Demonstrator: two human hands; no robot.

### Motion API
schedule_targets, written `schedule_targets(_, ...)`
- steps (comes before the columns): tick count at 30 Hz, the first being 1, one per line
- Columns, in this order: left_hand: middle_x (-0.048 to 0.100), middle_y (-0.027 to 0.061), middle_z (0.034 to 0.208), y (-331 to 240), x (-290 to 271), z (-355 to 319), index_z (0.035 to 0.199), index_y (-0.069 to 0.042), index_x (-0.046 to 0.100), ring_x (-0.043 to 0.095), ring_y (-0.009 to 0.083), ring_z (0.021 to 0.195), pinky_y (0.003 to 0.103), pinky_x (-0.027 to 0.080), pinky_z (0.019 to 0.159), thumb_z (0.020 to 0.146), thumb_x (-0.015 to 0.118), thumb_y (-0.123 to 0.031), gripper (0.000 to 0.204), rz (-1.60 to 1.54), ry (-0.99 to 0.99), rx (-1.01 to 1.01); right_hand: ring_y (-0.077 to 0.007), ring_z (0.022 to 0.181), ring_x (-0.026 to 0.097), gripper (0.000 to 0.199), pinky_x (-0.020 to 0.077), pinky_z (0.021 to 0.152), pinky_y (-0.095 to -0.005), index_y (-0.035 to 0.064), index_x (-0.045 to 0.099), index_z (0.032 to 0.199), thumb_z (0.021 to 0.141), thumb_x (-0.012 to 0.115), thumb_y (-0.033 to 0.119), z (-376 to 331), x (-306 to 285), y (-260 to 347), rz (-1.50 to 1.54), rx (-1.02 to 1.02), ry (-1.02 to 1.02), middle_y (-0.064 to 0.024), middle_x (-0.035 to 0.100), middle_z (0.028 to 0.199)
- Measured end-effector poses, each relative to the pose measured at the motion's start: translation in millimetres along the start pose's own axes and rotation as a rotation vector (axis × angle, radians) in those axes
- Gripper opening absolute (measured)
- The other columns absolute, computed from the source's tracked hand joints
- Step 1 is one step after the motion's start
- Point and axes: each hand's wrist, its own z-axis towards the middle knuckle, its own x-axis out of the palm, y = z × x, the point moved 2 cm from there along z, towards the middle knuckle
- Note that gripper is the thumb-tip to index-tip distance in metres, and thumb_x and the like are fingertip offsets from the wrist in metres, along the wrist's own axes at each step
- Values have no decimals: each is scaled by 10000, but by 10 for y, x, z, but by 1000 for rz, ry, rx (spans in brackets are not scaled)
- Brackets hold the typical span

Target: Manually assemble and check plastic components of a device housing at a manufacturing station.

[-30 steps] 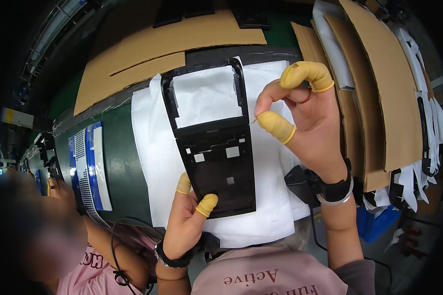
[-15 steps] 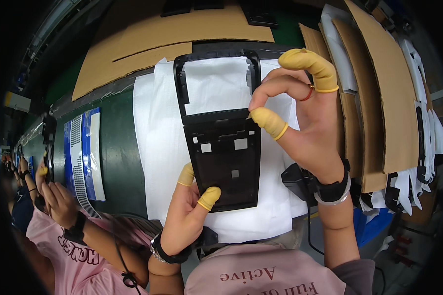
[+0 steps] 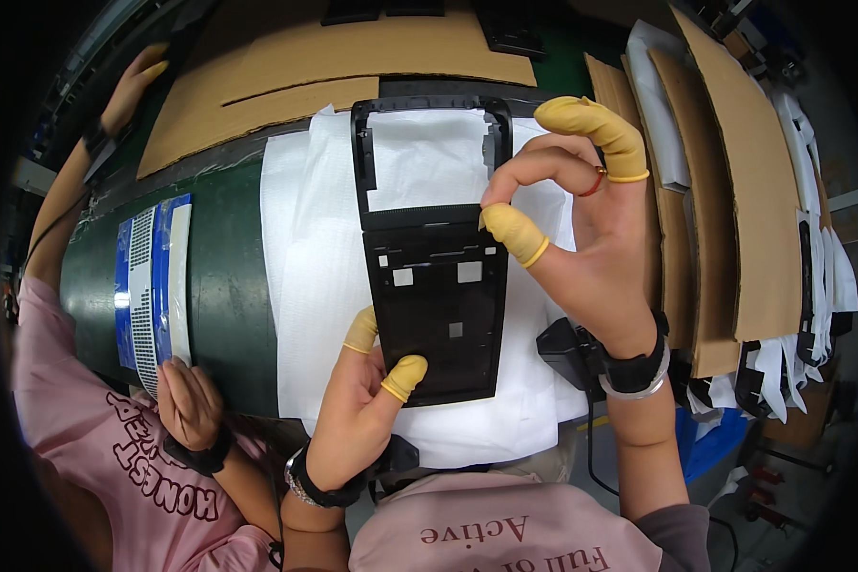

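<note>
A black plastic frame (image 3: 437,324) with a large opening at its far end and several cut-outs lies tilted over white cloth-like sheets (image 3: 310,286). My left hand (image 3: 357,410) grips its near left corner, with the thumb on top and fingers beneath. At the right edge, by the ribbed strip across the middle, my right hand (image 3: 582,229) pinches thumb and index finger together. A tiny pale piece seems to show at those fingertips, too small to name. Yellow finger cots cover the thumb and a finger of each hand.
Left, blue-and-white label sheets (image 3: 157,286) lie on the green table (image 3: 229,248), under a co-worker's hand (image 3: 189,405); their other arm stretches far left. Cardboard (image 3: 305,105) lies behind the frame. Upright cardboard dividers (image 3: 753,191) stand right. A black device (image 3: 567,353) sits near my right wrist.
The frame has shifted slightly right in view, with both my hands still at it. The co-worker's one hand has come to the label sheets, and the other arm now reaches toward the far left.
</note>
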Motion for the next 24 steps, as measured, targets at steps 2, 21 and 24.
schedule_targets(2, 474, 169, 1290, 21, 0, 6, 1406, 41, 184, 490, 196, 1148, 311, 377, 981, 921, 512, -17, 589, -4, -1, -18, -130, 852, 568, 596, 385, 922, -317, 44, 386, 1215, 719, 710, -23, -9, -17, 1, -21, 4, 23, -50, 627, 836)
schedule_targets(21, 471, 142, 1305, 23, -51, -9, 1407, -2, 228, 484, 206, 1162, 329, 371, 992, 899, 543, -12, 599, -40, 22, 10, -175, 1054, 507, 562, 446, 890, -301, 75, 231, 1388, 896, 502, 48, -78, -28, -101, 444, 266, -104, -170, 458, 1251)
schedule_targets(24, 474, 140, 1302, 16, -56, -24, 1411, -8, 226, 486, 206, 1160, 332, 376, 989, 897, 544, -7, 604, -49, 18, -33, -175, 1060, 501, 613, 443, 886, -285, 82, 220, 1393, 873, 543, 44, -74, 31, -56, 508, 333, -90, -158, 457, 1243)
